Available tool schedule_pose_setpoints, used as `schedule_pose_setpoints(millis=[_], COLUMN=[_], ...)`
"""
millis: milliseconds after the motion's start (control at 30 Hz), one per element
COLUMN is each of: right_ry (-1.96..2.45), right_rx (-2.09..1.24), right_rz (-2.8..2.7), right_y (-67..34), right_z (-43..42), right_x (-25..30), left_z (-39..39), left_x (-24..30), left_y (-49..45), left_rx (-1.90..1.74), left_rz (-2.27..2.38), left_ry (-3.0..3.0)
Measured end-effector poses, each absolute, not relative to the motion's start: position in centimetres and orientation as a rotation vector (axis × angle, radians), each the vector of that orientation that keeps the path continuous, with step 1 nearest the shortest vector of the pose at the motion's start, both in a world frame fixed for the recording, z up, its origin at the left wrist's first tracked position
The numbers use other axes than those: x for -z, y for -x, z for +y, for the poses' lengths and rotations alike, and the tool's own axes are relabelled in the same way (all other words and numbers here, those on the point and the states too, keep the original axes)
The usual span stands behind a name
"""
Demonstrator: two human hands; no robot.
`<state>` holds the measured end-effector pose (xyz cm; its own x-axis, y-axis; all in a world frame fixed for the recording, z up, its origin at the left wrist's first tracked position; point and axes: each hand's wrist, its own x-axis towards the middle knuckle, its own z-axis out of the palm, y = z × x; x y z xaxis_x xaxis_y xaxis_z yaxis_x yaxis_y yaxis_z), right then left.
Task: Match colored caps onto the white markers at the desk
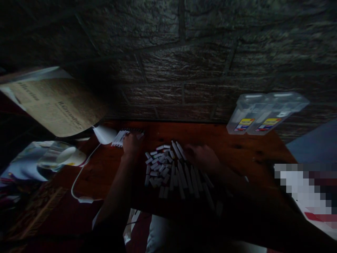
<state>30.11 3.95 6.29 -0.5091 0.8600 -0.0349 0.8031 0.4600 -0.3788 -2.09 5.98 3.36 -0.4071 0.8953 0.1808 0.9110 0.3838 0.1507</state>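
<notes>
Long white markers [181, 177] and short white pieces [155, 167]: heaped mid-tabletop, on wooden table [234, 154]; long ones toward heap's 4 o'clock, short ones toward 10 o'clock. Left hand [131, 143]: at heap's 10 o'clock, over white notch-edged object [118, 138]; finger closure cannot be told. Right hand [204, 156]: at heap's 2 o'clock, beside long markers; fingers in shadow, grip cannot be told. Clear plastic containers [256, 114]: farther out at 2 o'clock, near wall. Lamp [52, 102]: 10 o'clock.
</notes>
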Motion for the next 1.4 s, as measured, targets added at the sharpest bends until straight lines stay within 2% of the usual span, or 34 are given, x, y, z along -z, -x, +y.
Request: schedule_pose_setpoints(millis=[367, 467, 633, 767, 933, 1000, 1100, 1200, 1300, 1400], right_ry=[1.671, 1.623, 1.338, 1.224, 1.131, 1.016, 0.828, 0.677, 0.607, 0.572], right_rx=[-0.550, -0.737, -1.275, -1.353, -1.207, -1.074, -0.737, -0.423, -0.314, -0.283], right_rz=[-2.610, -2.556, -2.333, -2.223, -2.245, -2.321, -2.453, -2.516, -2.542, -2.562], right_y=[-27.2, -27.4, -28.9, -30.4, -31.2, -31.2, -31.0, -30.6, -30.2, -29.8], right_z=[5.7, 6.8, 8.6, 9.1, 8.9, 8.7, 8.6, 8.3, 7.8, 7.3], right_x=[-6.5, -6.2, -6.6, -8.4, -10.1, -10.4, -10.4, -10.4, -10.3, -10.2], left_z=[5.6, 5.6, 5.7, 5.7, 5.9, 6.1, 6.2, 5.8, 5.1, 4.5], left_x=[-3.8, -3.9, -3.8, -3.4, -3.1, -3.3, -4.1, -4.6, -4.7, -4.6], left_y=[2.0, 1.9, 1.9, 2.1, 2.4, 1.9, 0.0, -2.4, -4.3, -5.2], left_rx=[0.275, 0.249, 0.274, 0.305, 0.434, 0.659, 1.203, 1.657, 1.824, 1.943], left_rz=[-2.622, -2.619, -2.597, -2.596, -2.602, -2.548, -2.381, -2.370, -2.519, -2.534], left_ry=[1.652, 1.664, 1.679, 1.657, 1.660, 1.677, 1.856, 2.360, 2.758, 2.822])
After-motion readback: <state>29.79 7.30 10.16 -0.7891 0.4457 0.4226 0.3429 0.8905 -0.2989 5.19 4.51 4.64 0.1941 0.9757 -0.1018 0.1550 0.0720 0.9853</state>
